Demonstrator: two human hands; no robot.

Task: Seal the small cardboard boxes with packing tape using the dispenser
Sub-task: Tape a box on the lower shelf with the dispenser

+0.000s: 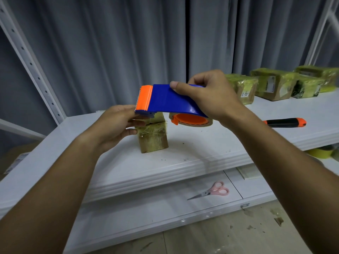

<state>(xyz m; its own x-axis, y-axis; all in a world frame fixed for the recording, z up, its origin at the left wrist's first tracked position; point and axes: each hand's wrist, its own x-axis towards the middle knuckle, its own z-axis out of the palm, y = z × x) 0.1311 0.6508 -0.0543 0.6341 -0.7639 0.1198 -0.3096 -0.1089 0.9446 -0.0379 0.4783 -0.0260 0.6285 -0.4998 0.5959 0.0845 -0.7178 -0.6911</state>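
We start with the small cardboard box [153, 136], which stands upright on the white shelf [201, 149], a little left of middle. Yellowish tape already wraps its upper part in crinkled layers, while the lower near faces look smoother and partly brown. Whether a second small box sits on top of it, behind the dispenser's front edge, we cannot tell.

Just above it we hold the blue and orange tape dispenser [172, 99], its toothed orange end pointing left and the tape roll [191, 120] hanging under the right end. Our right hand [212, 96] grips the dispenser body from above, thumb pressed flat on the blue plate and fingers curled over the far edge. Our left hand [117, 123] is at the box's upper left, its grip loosely closed there; the fingertips touch the taped top just below the cutter, probably pinching the tape end or steadying the box, though the contact is partly hidden.

Far right on the same shelf sits a group of finished parcels [271, 85], all wrapped in the same yellowish tape, some with labels. An orange and black utility knife [286, 122] lies to the right, well apart from the box. Pink scissors [211, 191] lie on the lower shelf.

We judge the task well advanced: several boxes look sealed, and this one seems near completion, with perhaps a final strip and a cut left.
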